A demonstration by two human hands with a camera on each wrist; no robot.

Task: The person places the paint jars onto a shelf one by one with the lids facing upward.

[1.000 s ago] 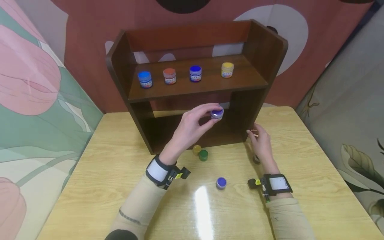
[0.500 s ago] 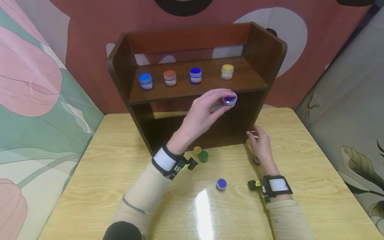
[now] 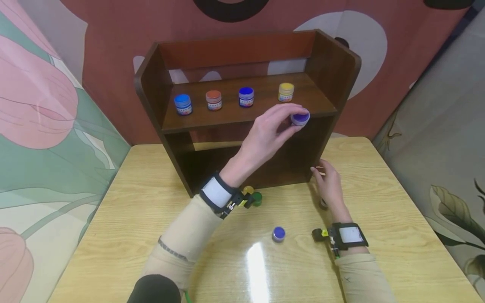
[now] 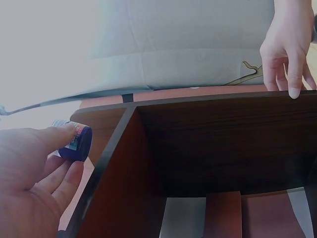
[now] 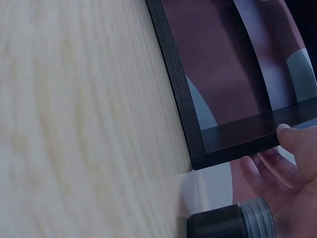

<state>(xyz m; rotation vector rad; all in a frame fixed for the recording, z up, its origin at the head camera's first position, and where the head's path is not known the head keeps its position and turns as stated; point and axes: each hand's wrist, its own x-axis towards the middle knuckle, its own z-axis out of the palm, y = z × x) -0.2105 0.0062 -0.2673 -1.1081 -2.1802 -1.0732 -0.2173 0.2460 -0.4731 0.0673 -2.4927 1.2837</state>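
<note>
My left hand pinches a small paint jar with a purple-blue lid between thumb and fingers. It holds the jar in front of the upper shelf board's front edge, near the right end. In the left wrist view, the held jar shows its printed label. My right hand grips the right side panel of the dark wooden shelf, low down. The right wrist view shows the thumb on the panel and fingers outside it. Blue, red, dark blue and yellow jars stand on the upper board, the yellow jar rightmost.
Before the shelf, a yellow-lidded jar and a green jar stand together on the wooden table. A purple-lidded jar stands nearer. A dark jar sits beside my right hand. A patterned cloth hangs behind.
My left hand has carried the purple-blue jar up and to the right, from in front of the lower compartment to the upper board's edge. The right hand stays at the side panel.
</note>
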